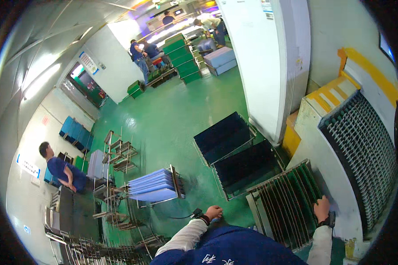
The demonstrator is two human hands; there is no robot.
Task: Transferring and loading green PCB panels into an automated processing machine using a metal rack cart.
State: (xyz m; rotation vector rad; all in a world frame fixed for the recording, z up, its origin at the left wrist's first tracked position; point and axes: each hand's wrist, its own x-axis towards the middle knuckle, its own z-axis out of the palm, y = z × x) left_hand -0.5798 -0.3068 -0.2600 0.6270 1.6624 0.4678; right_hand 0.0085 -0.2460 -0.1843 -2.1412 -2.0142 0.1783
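Observation:
My right hand (321, 209) is at the right edge of a metal rack (252, 212) that holds dark upright panels (287, 205) between thin bars. Its fingers curl over that edge; a dark watch (328, 220) is on the wrist. My left hand (214, 213) hangs low before my blue apron (243, 247), left of the rack, with its fingers curled in. A small bit of blue shows under it, too little to name. Beyond the rack, two wire-framed racks (223, 137) hold more dark panels.
To the right, a machine's slatted roller conveyor (362, 159) slopes beside a white cabinet (269, 66). At left stand a rack of pale blue panels (152, 186), metal stands (119, 154) and a person in blue (66, 172). Several people work far back near green crates (181, 57).

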